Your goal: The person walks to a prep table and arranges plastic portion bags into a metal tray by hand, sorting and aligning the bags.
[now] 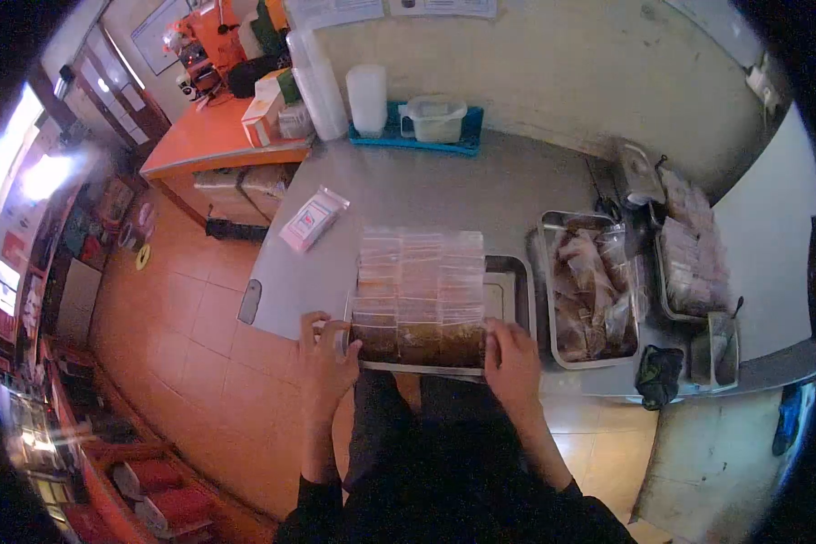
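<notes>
In front of me, neat rows of clear plastic packets (pixel 422 276) stand close together on a shallow metal tray (pixel 510 272). The packets of the front row (pixel 417 343) show brown contents; what is in the others I cannot make out. My left hand (pixel 329 355) is closed at the left end of this front row, thumb against the packets. At the row's right end, my right hand (pixel 510 356) grips with thumb and fingers. Whether the fingers also touch the tray is hidden.
To the right, a metal tray (pixel 553 349) holds loose brown-filled bags, and another (pixel 666 304) holds more packets. A small metal container (pixel 714 349) and a dark cloth-like bundle (pixel 660 374) sit near the edge. A pink-white pack (pixel 315 218) lies left; a blue tray (pixel 399 140) stands behind.
</notes>
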Demonstrator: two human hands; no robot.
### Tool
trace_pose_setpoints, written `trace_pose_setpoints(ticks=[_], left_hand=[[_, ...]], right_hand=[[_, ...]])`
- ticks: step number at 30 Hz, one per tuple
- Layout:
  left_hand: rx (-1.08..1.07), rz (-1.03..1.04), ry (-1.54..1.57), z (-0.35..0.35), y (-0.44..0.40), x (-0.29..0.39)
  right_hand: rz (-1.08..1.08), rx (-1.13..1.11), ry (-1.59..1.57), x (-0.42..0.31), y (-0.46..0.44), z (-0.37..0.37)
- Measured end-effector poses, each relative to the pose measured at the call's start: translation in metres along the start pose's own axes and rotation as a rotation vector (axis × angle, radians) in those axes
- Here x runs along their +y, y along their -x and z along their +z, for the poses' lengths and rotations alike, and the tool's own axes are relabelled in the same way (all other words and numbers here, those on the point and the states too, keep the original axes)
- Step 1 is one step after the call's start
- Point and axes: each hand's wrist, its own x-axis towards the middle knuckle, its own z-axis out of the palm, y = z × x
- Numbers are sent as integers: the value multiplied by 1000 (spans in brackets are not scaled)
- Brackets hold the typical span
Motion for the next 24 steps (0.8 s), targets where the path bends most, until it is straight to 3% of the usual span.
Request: trace_pose_setpoints(ticks=[1,3,5,7,10,12,18,24], left_hand=[[-5,3,0,-1,1,1],[113,37,80,1,3,4],[87,88,90,9,7,7],[65,137,100,16,12,15],[7,152,73,26,16,31],[77,145,98,34,17,36],[-11,-27,213,42,14,37],[48,1,232,52,15,27]], right_hand=[[65,-93,-34,-4,2,0],[39,-17,-9,-5,7,10],[10,54,18,-6,8,11],[143,-148,46,-7,6,6],[98,-67,-23,-6,8,7],[128,-92,-21,-7,5,6],[181,-182,-25,-7,2,6],[223,-211,36,-15,5,6]])
